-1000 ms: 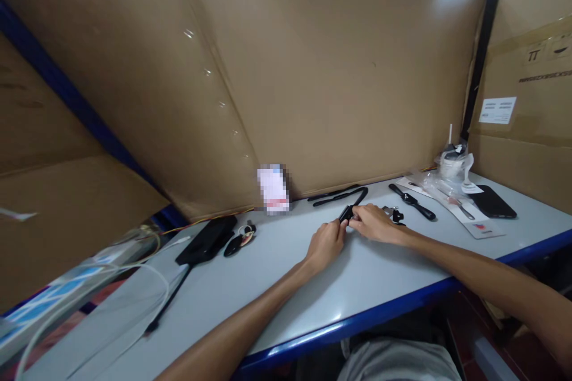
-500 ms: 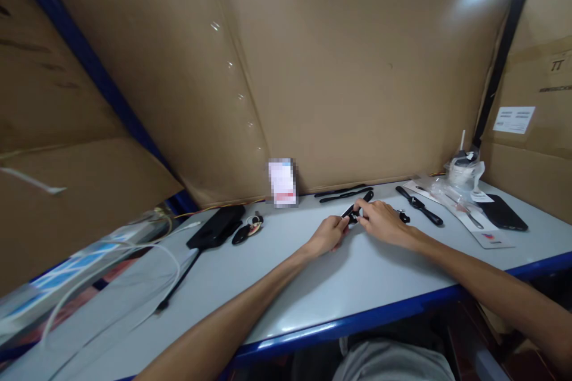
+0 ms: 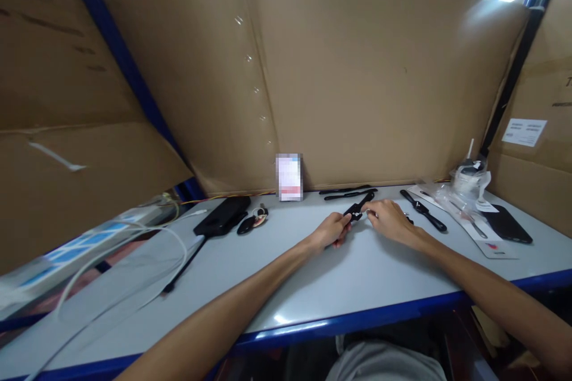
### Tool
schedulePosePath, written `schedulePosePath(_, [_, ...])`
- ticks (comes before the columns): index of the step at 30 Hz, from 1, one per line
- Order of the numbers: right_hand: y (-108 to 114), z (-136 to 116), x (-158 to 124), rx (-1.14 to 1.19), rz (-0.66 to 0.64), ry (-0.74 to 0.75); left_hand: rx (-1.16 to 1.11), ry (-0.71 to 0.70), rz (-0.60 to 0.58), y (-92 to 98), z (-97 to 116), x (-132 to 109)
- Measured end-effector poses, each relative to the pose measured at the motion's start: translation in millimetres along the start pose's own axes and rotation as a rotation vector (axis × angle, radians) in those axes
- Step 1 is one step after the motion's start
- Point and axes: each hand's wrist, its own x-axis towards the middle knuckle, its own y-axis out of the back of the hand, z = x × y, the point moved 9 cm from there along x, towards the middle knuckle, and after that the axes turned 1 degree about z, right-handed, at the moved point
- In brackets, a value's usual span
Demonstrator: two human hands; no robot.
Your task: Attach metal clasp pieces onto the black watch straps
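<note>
My left hand (image 3: 331,230) is closed round the near handle of a black spokeshave (image 3: 354,212). The tool is held above the table, its far handle pointing away and to the right. Its middle body shows small bright metal spots. My right hand (image 3: 386,218) is at the right side of that body, thumb and fingers pinched together. Whatever lies between those fingertips is too small to make out. Another black spokeshave (image 3: 422,209) lies to the right of my right hand. Small dark parts (image 3: 408,219) are partly hidden behind that hand.
Long black pieces (image 3: 348,193) lie at the back, near a propped-up blurred screen (image 3: 289,177). Keys (image 3: 252,221) and a black case (image 3: 223,216) with a cable are left. A phone (image 3: 507,224), plastic packaging (image 3: 460,214) and a cup (image 3: 468,181) stand right. Cardboard (image 3: 348,71) walls the back.
My right hand has drawn slightly right, off the spokeshave's middle, so more of its body shows. My left hand keeps its grip. The camera view has shifted a little.
</note>
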Motion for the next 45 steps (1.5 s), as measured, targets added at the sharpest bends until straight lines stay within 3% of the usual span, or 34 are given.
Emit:
schedulePosePath(12, [-1, -26, -7, 0.104, -0.03, 0.147, -0.034, 0.005, -0.059, -1.4, -1, 2])
schedulePosePath(20, [-1, -15, -3, 0.038, -0.002, 0.074, -0.013, 0.04, -0.085, -1.6, -4, 4])
schedulePosePath(27, [-1, -24, -7, 0.074, -0.011, 0.169, -0.033, 0.006, -0.088, -1.0, -5, 5])
schedulePosePath(32, [1, -13, -2, 0.015, 0.035, 0.07, -0.042, 0.005, -0.098, -1.7, -5, 5])
schedulePosePath(37, [-4, -22, -4, 0.077, 0.007, 0.193, -0.032, 0.0, -0.096, -1.7, -4, 5])
schedulePosePath(42, [-3, -10, -1, 0.028, 0.053, 0.12, -0.035, 0.01, -0.097, -1.8, -5, 4])
schedulePosePath(45, [0, -13, -1, 0.048, 0.064, 0.151, -0.035, 0.013, -0.096, -2.1, -5, 4])
